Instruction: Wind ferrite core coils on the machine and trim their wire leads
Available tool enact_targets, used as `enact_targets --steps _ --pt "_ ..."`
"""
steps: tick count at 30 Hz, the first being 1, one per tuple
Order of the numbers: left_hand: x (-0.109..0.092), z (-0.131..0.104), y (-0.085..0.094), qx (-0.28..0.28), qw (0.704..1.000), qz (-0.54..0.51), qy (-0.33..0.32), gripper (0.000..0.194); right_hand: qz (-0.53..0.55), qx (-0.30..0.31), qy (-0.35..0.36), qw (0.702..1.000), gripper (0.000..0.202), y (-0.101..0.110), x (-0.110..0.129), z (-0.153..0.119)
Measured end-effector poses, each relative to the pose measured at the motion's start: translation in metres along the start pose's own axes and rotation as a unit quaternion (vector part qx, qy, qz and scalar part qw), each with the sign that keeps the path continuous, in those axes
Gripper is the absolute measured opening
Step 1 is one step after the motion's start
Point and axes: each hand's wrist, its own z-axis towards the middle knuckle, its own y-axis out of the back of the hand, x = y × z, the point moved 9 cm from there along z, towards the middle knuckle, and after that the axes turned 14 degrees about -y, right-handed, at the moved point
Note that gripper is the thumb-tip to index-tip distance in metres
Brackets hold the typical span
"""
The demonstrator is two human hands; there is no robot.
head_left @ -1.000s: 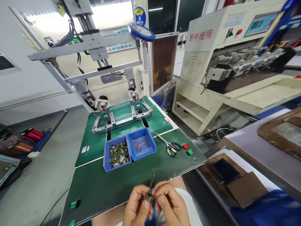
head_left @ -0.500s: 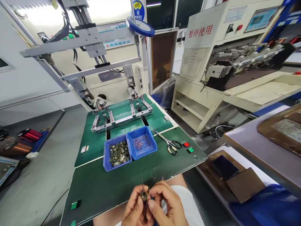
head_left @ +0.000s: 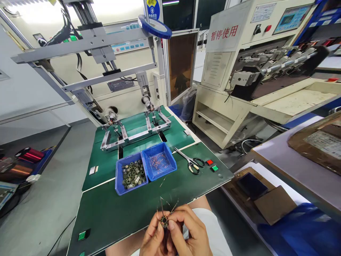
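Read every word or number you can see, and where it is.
"暂停使用": on the white sheet
"停机": on the blue-and-yellow sign; lower line blurred
"2": on the grey bracket
Too small or blurred: nameplate, machine label, screen, panel labels, carton label

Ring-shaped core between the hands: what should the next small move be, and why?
Probably a gentle one: with the left hand steadying the ring-shaped core, the right hand could part the thin wires. They stick up around the core in different directions, and that hand is at its edge; whether it pinches a wire is too small to tell.
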Motion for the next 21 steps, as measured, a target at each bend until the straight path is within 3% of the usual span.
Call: enact_targets --steps 3,11,21 --pt "0.0 0.001 0.004 -0.01 1.0 0.011 -0.013 0.033 -0.034 0.018 0.021 0.999 0.017 -0.002 0.002 0.0" --pt "-0.015 0.003 0.01 -0.029 0.989 0.071 -0.126 0.033 -0.051 0.004 0.0 0.999 0.013 -0.001 0.004 0.001" --pt "-0.004 0.002 -0.006 -0.004 1.0 -0.014 -0.01 0.031 0.004 0.057 -0.072 0.996 0.017 -0.002 -0.013 0.004"
